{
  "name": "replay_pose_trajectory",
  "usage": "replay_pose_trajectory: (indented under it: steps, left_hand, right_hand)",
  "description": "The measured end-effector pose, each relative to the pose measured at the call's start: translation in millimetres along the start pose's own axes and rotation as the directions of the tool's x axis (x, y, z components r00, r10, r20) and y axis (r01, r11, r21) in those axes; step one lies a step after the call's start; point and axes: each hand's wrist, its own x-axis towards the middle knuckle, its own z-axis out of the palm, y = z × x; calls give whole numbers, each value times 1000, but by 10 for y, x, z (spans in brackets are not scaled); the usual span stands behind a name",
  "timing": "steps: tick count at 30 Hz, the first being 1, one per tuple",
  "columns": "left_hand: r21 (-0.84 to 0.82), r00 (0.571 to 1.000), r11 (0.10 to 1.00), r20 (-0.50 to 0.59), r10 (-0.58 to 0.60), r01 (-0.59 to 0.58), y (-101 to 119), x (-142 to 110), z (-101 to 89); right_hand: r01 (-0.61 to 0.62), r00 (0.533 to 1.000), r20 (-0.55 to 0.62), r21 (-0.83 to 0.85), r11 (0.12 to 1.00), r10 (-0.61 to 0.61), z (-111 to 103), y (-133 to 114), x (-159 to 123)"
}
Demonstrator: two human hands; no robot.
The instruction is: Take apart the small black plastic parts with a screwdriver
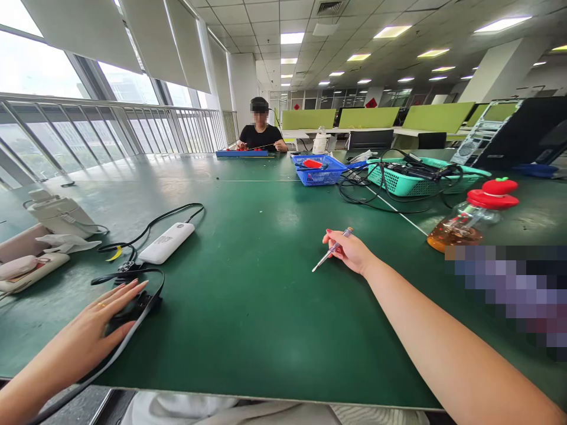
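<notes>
My right hand (348, 252) is closed around the slim clear handle of a small screwdriver (325, 260). Its shaft points down and to the left, with the tip just over the green tabletop (248, 307). At the lower left, my left hand (95, 324) lies with fingers stretched over a black object (140, 302), which it partly hides; I cannot make out its kind. A black and grey strap (128, 339) loops past that hand toward the table's front edge. Beyond the fingers rests a white power bank (167, 242) with a black cable (166, 211) beside it.
On the right stands a glass jar (465, 227) with a red lid and amber liquid. Farther back are a teal basket (398, 180) of black cables, a blue basket (316, 174) and a computer case (496, 136). A person (261, 136) sits across the table. White items (59, 212) lie left.
</notes>
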Motion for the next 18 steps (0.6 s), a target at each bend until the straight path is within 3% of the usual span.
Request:
replay_pose_trajectory:
  steps: [4,13,18]
  left_hand:
    - [-34,997,999,72,-29,32,-119,-31,78]
    - [39,999,999,-12,-30,30,-94,19,-32]
    - [-1,1000,1000,5,18,-18,-386,-71,68]
  right_hand:
    - [2,1000,1,-2,1000,-2,-5,5,6]
    - [5,1000,11,-2,1000,-4,-10,5,1]
    - [12,1000,9,0,1000,-12,-25,29,19]
